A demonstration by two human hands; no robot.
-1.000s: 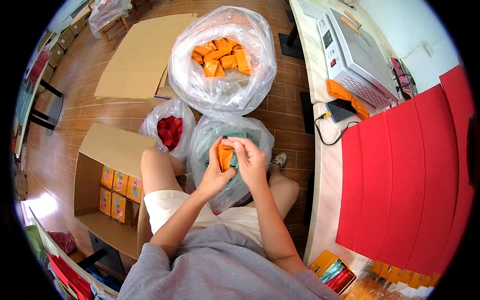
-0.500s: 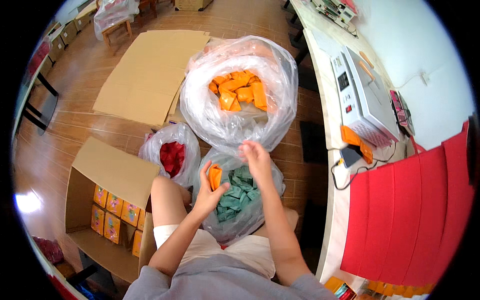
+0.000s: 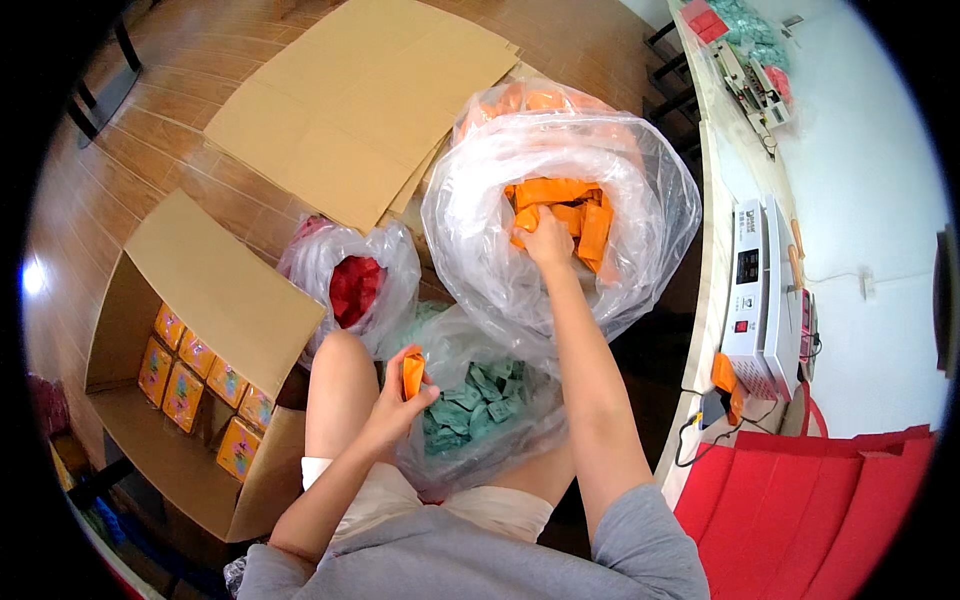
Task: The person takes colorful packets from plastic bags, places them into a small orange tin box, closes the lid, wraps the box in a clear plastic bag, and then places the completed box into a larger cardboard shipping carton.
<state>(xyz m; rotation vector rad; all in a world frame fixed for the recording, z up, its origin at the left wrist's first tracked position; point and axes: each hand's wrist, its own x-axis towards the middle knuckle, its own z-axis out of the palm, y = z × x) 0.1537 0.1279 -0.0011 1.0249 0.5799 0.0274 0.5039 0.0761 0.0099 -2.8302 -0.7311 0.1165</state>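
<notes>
My left hand (image 3: pixel 398 405) holds an orange packet (image 3: pixel 412 375) upright between thumb and fingers, just left of a clear bag of green packets (image 3: pixel 470 412). My right arm stretches forward into a large clear plastic bag (image 3: pixel 470 210). Inside it, my right hand (image 3: pixel 548 240) has its fingers closed at the edge of an orange packet (image 3: pixel 524 220); the fingertips are partly hidden. Several more orange packets (image 3: pixel 595 232) lie around that hand.
A clear bag of red packets (image 3: pixel 355 290) stands left of the green ones. Farther left is an open cardboard box (image 3: pixel 210 300) with several patterned orange boxes (image 3: pixel 182 397). Flat cardboard sheets (image 3: pixel 360 100) lie ahead. On the right, a counter carries a white machine (image 3: pixel 755 300) and red panels (image 3: pixel 800 510).
My right hand has moved forward from above the green packets into the bag of orange ones. The left hand keeps its orange packet, and the view has shifted.
</notes>
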